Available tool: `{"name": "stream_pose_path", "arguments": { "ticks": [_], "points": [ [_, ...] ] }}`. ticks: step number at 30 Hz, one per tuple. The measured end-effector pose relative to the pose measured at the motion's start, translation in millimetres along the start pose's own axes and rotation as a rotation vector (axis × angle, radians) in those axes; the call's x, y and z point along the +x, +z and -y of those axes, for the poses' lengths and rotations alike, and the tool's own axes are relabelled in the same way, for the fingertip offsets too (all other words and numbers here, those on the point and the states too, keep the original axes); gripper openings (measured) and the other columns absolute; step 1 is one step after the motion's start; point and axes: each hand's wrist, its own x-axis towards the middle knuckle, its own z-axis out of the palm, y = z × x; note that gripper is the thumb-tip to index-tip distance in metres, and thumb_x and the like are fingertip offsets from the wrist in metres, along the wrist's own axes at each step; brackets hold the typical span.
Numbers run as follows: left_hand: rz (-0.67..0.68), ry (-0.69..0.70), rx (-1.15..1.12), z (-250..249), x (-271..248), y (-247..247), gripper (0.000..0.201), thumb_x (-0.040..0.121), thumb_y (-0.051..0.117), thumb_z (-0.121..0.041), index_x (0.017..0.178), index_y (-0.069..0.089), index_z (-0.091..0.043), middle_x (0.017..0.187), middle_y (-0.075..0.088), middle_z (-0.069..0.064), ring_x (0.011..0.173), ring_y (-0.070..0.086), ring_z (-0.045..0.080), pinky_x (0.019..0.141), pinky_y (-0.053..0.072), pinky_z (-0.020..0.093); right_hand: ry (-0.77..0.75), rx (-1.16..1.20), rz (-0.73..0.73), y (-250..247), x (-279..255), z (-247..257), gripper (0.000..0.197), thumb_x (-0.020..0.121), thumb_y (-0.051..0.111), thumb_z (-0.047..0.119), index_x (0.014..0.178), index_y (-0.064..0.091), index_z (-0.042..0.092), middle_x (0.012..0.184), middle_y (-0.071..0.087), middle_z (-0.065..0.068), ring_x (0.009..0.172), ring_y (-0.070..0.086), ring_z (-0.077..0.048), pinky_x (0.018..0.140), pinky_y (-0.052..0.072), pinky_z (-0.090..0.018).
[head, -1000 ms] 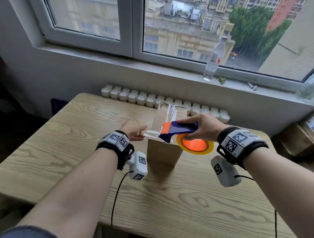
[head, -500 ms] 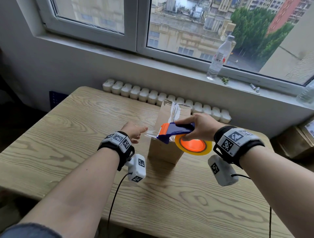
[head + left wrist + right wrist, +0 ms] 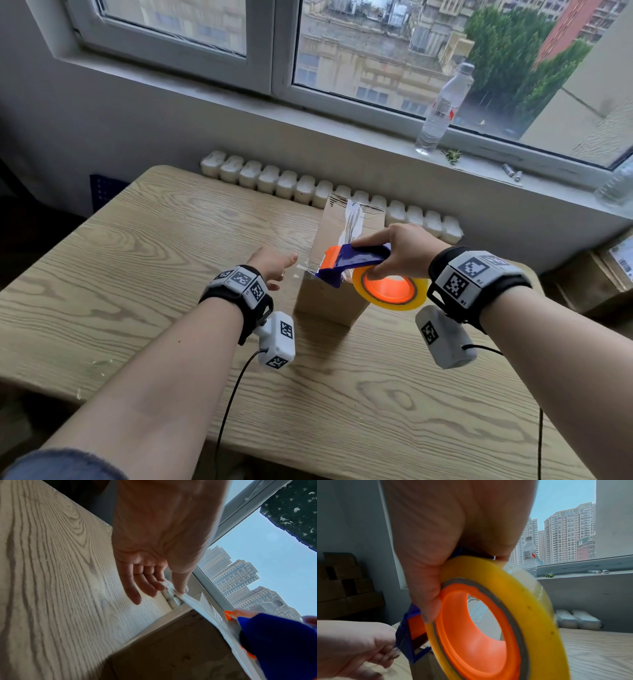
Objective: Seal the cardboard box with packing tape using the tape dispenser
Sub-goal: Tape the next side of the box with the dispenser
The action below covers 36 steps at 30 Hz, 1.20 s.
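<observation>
A tall cardboard box point(image 3: 329, 301) stands on the wooden table point(image 3: 154, 246), with a strip of clear tape point(image 3: 352, 219) along its top. My right hand point(image 3: 400, 253) grips the blue and orange tape dispenser point(image 3: 352, 262) at the box's near top edge; the yellow roll point(image 3: 390, 293) hangs beside the box. My left hand point(image 3: 275, 265) is just left of the box. In the left wrist view its thumb and forefinger point(image 3: 173, 588) pinch the free tape end, and the tape strip point(image 3: 202, 609) runs taut to the dispenser point(image 3: 278, 645). The right wrist view shows the roll point(image 3: 530, 615) close up.
A row of white blocks point(image 3: 301, 186) lines the table's far edge under the windowsill. A plastic bottle point(image 3: 442, 109) stands on the sill. Cardboard boxes point(image 3: 603, 274) sit low at the right. Bare tabletop lies left of and in front of the box.
Both hands stay at the box's near top edge. The left hand's other fingers have spread while it keeps the tape end. The view has shifted slightly.
</observation>
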Motion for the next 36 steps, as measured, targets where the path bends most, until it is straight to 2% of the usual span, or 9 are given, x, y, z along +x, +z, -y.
{"name": "stream_pose_path", "arguments": {
  "ticks": [3,11,16,19,22,25,28,32,36],
  "points": [
    [0.008,-0.007,0.003,3,0,5,0.046,0.096,0.053,-0.032,0.123,0.052,0.005,0.106,0.049,0.012,0.095,0.052,0.021,0.072,0.053,0.033,0.005,-0.018,0.02,0,4,2,0.062,0.066,0.077,0.035,0.123,0.057,0.049,0.112,0.069,0.009,0.1,0.059,-0.014,0.087,0.053,-0.035],
    [0.069,-0.013,0.116,8,2,17,0.054,0.097,0.047,-0.039,0.128,0.051,0.005,0.108,0.052,0.012,0.093,0.055,0.021,0.068,0.052,0.03,-0.002,-0.054,0.066,-1,12,8,0.061,0.067,0.076,0.034,0.123,0.058,0.048,0.113,0.067,0.011,0.102,0.058,-0.014,0.088,0.052,-0.033],
    [0.071,-0.048,0.118,7,3,23,0.048,0.099,0.04,-0.041,0.118,0.054,0.001,0.105,0.053,0.011,0.097,0.058,0.022,0.081,0.054,0.037,-0.014,-0.062,0.08,-3,14,11,0.059,0.069,0.076,0.031,0.123,0.059,0.046,0.113,0.067,0.012,0.097,0.057,-0.012,0.081,0.048,-0.027],
    [0.081,-0.081,0.12,5,2,26,0.047,0.102,0.036,-0.034,0.13,0.048,0.001,0.1,0.057,0.009,0.099,0.058,0.021,0.089,0.051,0.038,-0.016,-0.064,0.079,-3,15,13,0.059,0.069,0.076,0.03,0.123,0.059,0.045,0.112,0.067,0.013,0.093,0.054,-0.01,0.077,0.045,-0.025],
    [0.039,-0.067,0.227,7,2,23,0.053,0.099,0.041,-0.036,0.137,0.044,0.002,0.127,0.057,0.019,0.117,0.058,0.031,0.097,0.049,0.041,-0.006,-0.056,0.082,-4,15,13,0.059,0.069,0.076,0.03,0.123,0.059,0.046,0.111,0.066,0.012,0.092,0.054,-0.01,0.076,0.043,-0.024],
    [-0.109,0.035,0.293,5,4,18,0.04,0.093,0.054,-0.037,0.11,0.063,-0.002,0.11,0.065,0.016,0.104,0.061,0.03,0.089,0.048,0.034,-0.008,-0.049,0.081,-5,14,14,0.059,0.069,0.076,0.028,0.123,0.059,0.045,0.111,0.066,0.013,0.091,0.053,-0.01,0.075,0.041,-0.023],
    [-0.086,0.116,0.145,-7,5,18,0.023,0.093,0.056,-0.023,0.081,0.065,-0.006,0.087,0.068,0.011,0.084,0.068,0.024,0.083,0.056,0.035,-0.014,-0.052,0.083,-5,15,15,0.058,0.07,0.075,0.027,0.124,0.06,0.043,0.111,0.067,0.013,0.091,0.053,-0.009,0.074,0.04,-0.022],
    [0.051,0.1,0.197,-19,6,20,0.027,0.093,0.059,-0.025,0.078,0.063,-0.003,0.088,0.067,0.014,0.087,0.069,0.024,0.088,0.057,0.037,-0.01,-0.04,0.08,-6,16,16,0.057,0.07,0.075,0.027,0.123,0.06,0.043,0.112,0.067,0.012,0.091,0.053,-0.009,0.076,0.042,-0.023],
    [0.085,0.09,0.315,-19,9,21,0.037,0.091,0.061,-0.033,0.098,0.069,0.002,0.093,0.071,0.015,0.097,0.071,0.026,0.089,0.057,0.037,-0.03,-0.037,0.087,-6,15,15,0.058,0.071,0.076,0.027,0.124,0.06,0.041,0.113,0.067,0.011,0.092,0.054,-0.009,0.076,0.043,-0.023]
  ]
}}
